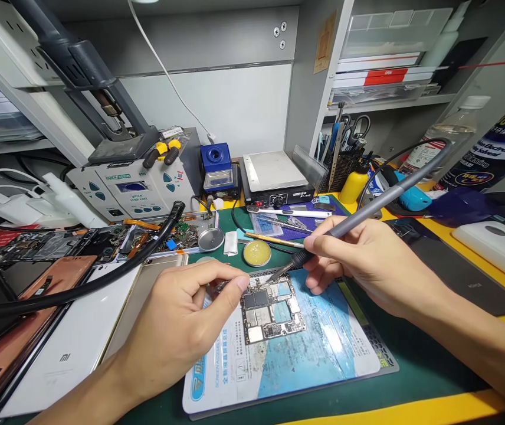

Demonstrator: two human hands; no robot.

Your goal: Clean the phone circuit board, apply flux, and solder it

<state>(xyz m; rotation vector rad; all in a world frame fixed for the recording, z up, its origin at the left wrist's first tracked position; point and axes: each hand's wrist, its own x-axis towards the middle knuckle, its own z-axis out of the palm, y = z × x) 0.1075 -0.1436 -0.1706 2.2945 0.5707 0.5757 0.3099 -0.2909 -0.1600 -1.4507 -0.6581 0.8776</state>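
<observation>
Starting left, what has the left hand [186, 321] got?
Thumb and forefinger pinched on thin metal tweezers [221, 287], just beside the dark, shield-studded circuit board [270, 310]. That lies on the blue-and-white printed mat [323, 348] near the worktop [416, 383] front edge.
And the right hand [367, 265]?
Closed pen-style round the grey soldering iron [367, 213], tip at the board's far edge. The board looks light, stiff and fragile, so grip its edges.

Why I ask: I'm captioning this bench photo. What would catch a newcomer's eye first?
The two hands at centre: the right hand holds a grey soldering iron, tip down at the top edge of a bare circuit board, while the left hand pinches a thin metal tool beside it. The board lies on a blue-and-white mat; opened phones crowd the bench's left side.
</observation>
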